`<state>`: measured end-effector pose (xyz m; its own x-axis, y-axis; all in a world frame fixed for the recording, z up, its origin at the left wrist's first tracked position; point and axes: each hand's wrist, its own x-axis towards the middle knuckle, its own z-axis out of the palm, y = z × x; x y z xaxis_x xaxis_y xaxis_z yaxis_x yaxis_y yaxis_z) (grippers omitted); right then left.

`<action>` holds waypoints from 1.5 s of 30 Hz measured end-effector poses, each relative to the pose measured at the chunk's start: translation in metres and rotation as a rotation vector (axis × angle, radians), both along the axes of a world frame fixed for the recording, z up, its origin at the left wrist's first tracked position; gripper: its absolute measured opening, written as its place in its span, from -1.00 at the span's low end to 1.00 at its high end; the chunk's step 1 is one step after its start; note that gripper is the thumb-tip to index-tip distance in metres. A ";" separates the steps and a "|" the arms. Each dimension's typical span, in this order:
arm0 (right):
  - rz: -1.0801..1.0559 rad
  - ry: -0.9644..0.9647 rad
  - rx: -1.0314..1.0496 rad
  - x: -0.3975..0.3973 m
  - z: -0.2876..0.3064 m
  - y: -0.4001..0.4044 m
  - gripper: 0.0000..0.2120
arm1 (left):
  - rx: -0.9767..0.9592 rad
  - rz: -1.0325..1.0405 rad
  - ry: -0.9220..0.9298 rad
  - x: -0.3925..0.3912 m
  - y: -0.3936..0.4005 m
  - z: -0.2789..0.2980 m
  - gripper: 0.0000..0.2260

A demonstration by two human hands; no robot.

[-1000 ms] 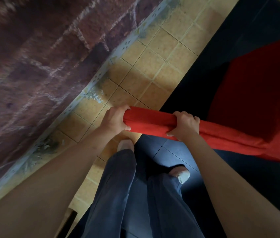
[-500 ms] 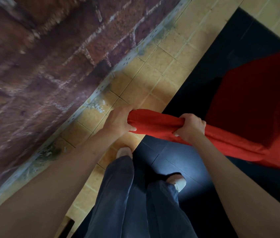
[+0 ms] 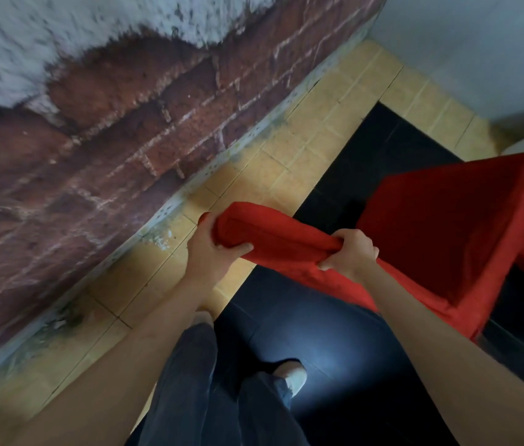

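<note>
both hands clamp on a red cloth [image 3: 286,236], held up in front of the person above the floor. the left hand [image 3: 210,249] wraps round the rolled end, thumb across its underside. the right hand [image 3: 350,252] bunches the roll in a fist further along. beyond the right hand the cloth spreads wide and hangs over the black floor [image 3: 382,162]. yellow tiles [image 3: 318,123] run along a brick wall [image 3: 125,123] on the left. two feet stand below.
</note>
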<state>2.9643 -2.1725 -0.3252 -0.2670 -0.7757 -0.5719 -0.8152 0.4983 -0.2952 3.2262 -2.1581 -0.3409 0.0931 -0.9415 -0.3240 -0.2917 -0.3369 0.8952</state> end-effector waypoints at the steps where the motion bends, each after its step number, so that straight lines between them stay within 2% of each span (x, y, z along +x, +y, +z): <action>1: -0.006 -0.004 -0.019 -0.009 0.009 0.001 -0.52 | -0.032 -0.084 -0.019 -0.003 -0.002 0.008 -0.38; 4: -0.007 -0.011 -0.047 -0.035 0.038 0.006 -0.45 | -0.137 -0.291 -0.156 -0.011 -0.012 0.033 -0.27; 8: -0.016 -0.044 -0.058 -0.067 0.076 0.019 -0.44 | -0.182 -0.308 -0.283 -0.037 -0.022 0.070 -0.36; 12: -0.047 -0.090 -0.082 -0.099 0.107 0.040 -0.44 | -0.230 -0.454 -0.321 -0.066 -0.025 0.110 -0.48; 15: -0.093 -0.125 -0.112 -0.122 0.126 0.058 -0.42 | -0.213 -0.493 -0.288 -0.090 -0.017 0.139 -0.45; 23: -0.169 -0.166 -0.196 -0.181 0.164 0.112 -0.37 | -0.288 -0.599 -0.416 -0.156 0.014 0.201 -0.44; 30: -0.116 -0.096 -0.454 -0.191 0.200 0.162 -0.31 | -0.376 -0.655 -0.329 -0.204 0.045 0.233 -0.48; 33: -0.138 -0.039 -0.538 -0.199 0.213 0.175 -0.39 | -0.419 -0.685 -0.291 -0.225 0.058 0.244 -0.48; 38: -0.207 -0.040 -0.509 -0.230 0.233 0.197 -0.48 | -0.443 -0.707 -0.186 -0.259 0.081 0.255 -0.44; 45: -0.304 -0.043 -0.488 -0.257 0.245 0.224 -0.46 | -0.482 -0.813 -0.152 -0.291 0.102 0.273 -0.42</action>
<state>2.7071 -1.9487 -0.0799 -0.5040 -0.8442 -0.1825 -0.6384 0.5064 -0.5796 2.9356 -2.0563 -0.0679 -0.6386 -0.7656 0.0773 -0.3988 0.4152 0.8176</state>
